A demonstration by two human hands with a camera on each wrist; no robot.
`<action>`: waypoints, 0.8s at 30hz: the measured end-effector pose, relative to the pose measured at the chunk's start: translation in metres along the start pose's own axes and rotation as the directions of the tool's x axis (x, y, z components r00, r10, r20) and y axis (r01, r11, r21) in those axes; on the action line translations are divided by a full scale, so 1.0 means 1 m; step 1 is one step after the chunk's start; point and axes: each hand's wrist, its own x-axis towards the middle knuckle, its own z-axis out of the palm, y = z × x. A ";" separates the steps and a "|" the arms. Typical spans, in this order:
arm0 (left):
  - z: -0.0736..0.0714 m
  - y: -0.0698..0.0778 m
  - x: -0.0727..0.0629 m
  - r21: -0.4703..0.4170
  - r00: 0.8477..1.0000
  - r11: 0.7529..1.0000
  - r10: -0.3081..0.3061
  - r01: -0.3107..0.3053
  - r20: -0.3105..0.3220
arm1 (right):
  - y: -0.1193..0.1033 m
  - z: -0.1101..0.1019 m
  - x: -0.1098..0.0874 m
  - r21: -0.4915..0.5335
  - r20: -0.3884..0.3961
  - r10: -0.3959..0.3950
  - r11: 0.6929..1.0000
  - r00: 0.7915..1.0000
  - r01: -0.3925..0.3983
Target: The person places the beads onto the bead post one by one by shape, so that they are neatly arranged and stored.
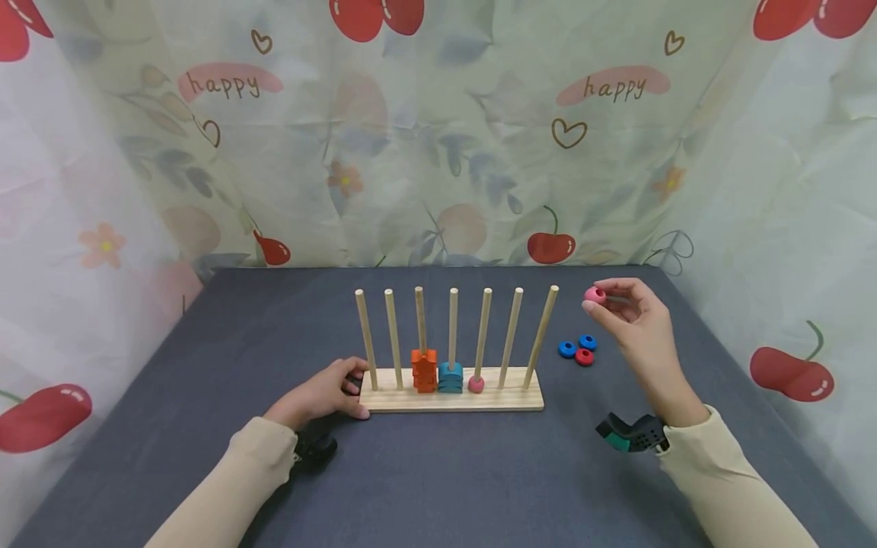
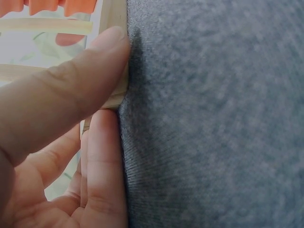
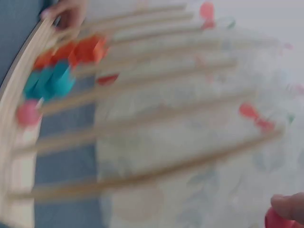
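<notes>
A wooden peg board [image 1: 452, 405] with several upright pegs stands mid-table. At its left end my left hand [image 1: 322, 392] holds the base, the thumb on the front edge and fingers against the end, as the left wrist view shows. Orange pieces [image 1: 424, 371] are stacked on the third peg from the left, teal pieces [image 1: 450, 378] on the fourth, and one pink bead [image 1: 476, 385] sits low on the fifth. Raised to the right of the last peg, my right hand [image 1: 640, 327] pinches another pink bead [image 1: 593, 295] with its hole showing. The right wrist view is blurred.
Two blue rings [image 1: 566, 349] and a red ring [image 1: 585, 357] lie on the dark tablecloth [image 1: 479, 479], right of the board and below the right hand. Patterned curtains [image 1: 438, 167] enclose the table at the back and both sides.
</notes>
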 end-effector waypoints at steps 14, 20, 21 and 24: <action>-0.001 -0.001 0.001 -0.012 1.000 1.000 0.003 -0.003 0.004 | -0.059 0.043 -0.015 0.301 0.033 -0.178 0.940 0.983 0.160; -0.002 -0.001 0.000 -0.012 1.000 1.000 0.020 -0.020 0.006 | -0.066 0.068 -0.011 0.342 0.008 -0.307 0.895 0.952 0.286; -0.002 -0.001 0.000 -0.012 1.000 1.000 0.022 -0.022 0.008 | -0.065 0.071 -0.011 0.337 -0.002 -0.339 0.885 0.941 0.320; -0.001 -0.001 0.001 -0.009 1.000 1.000 0.020 -0.020 0.008 | -0.062 0.079 -0.007 0.288 -0.030 -0.438 0.857 0.899 0.427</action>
